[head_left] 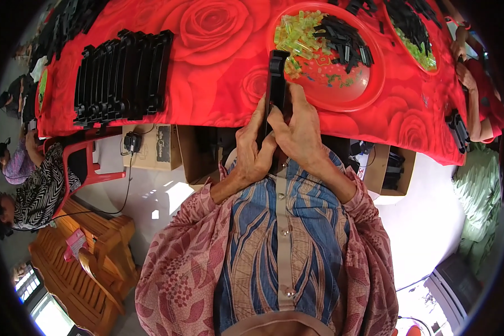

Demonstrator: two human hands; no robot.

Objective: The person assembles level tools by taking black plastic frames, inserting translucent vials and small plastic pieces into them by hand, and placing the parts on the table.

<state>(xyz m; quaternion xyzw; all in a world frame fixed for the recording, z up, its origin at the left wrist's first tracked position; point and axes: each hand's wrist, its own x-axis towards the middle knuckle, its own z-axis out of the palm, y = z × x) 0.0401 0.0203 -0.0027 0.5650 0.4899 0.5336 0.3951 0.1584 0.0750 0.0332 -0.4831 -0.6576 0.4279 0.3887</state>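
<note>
Both my hands hold one long black plastic part (278, 73), upright in the picture, its far end reaching over the table edge beside the tray. My left hand (254, 148) is wrapped round its left side, lower down. On its right side my right hand (299, 126) is closed, with the thumb pressed on the part's face; whether a smaller piece sits under the thumb is hidden. Just beyond, a round red tray (347, 101) carries a heap of yellow-green clear plastic pieces (299, 35) and a heap of small black pieces (347, 42).
A row of similar black parts (123, 78) lies left on the red rose-patterned tablecloth (213, 73). A second tray (428, 68) stands at the right, near another person's arms (466, 78). Cardboard boxes (165, 148) sit under the table. A red plastic chair (89, 159) and wooden bench (75, 263) are left.
</note>
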